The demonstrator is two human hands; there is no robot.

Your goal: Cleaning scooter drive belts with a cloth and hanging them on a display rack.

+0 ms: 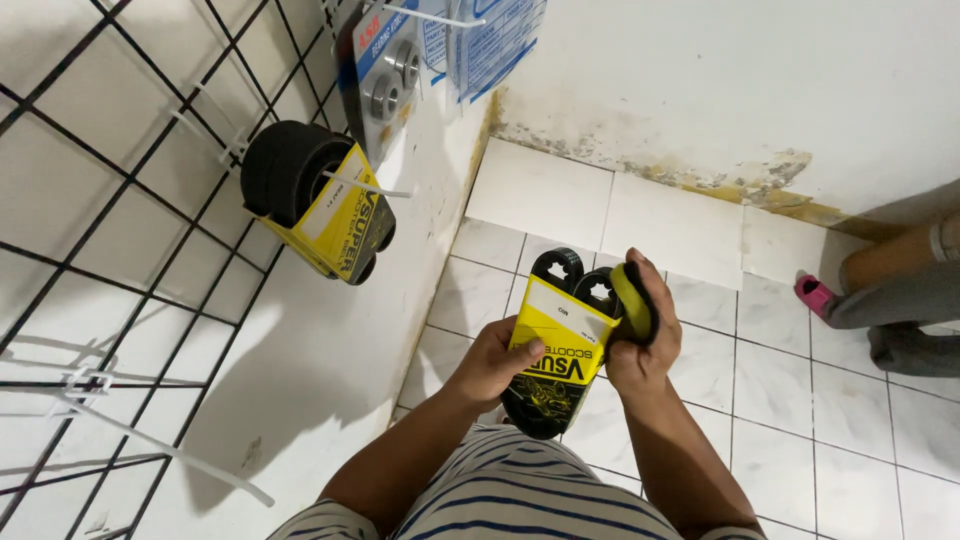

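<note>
Hands at the middle, over white floor tiles (780,400). Left hand (495,362) closed on the left edge of a yellow card sleeve (562,340), thumb flat on its front. Sleeve wrapped around a black belt (558,268), with black toothed loops poking out on top and a black curve showing below. White label patch near the top of the sleeve, dark picture at its bottom. Right hand (640,345) closed on the right side of the belt, fingers curled over a black and yellow roll (632,300) just beside the sleeve.

Up and left of the sleeve, a wire grid (120,230) on the white wall. Second black belt (290,170) hanging there in the same kind of yellow sleeve, tied on with white zip ties. Higher still, a blue and red card pack (385,70) with two round metal rings under clear plastic. Beside that, a clear bag (495,40) with blue print.

Far right of the sleeve, a pink shoe tip (812,293) on the tiles, by grey cloth.
</note>
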